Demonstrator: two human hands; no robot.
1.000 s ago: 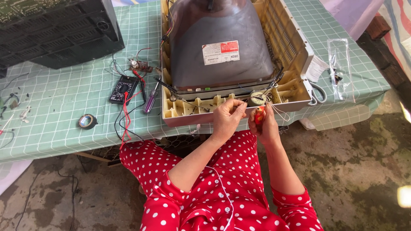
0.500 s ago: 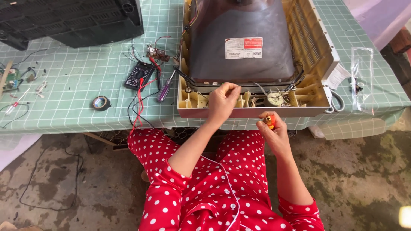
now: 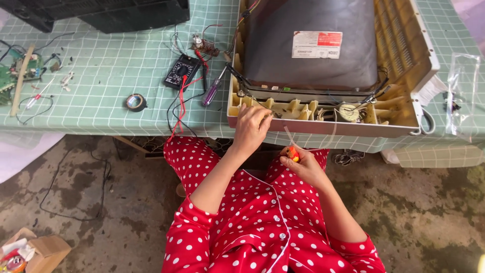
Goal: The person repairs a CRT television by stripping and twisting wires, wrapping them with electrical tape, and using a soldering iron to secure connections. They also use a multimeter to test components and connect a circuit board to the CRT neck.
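the small orange tool (image 3: 291, 152), gripped in the right hand (image 3: 303, 164), has dropped from the open television chassis (image 3: 323, 126) toward the lap; the left hand (image 3: 251, 127) stays pinching wires at its near edge.

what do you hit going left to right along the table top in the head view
circuit board → tape roll → multimeter → purple screwdriver → left hand on the open tv shell → clear plastic bag
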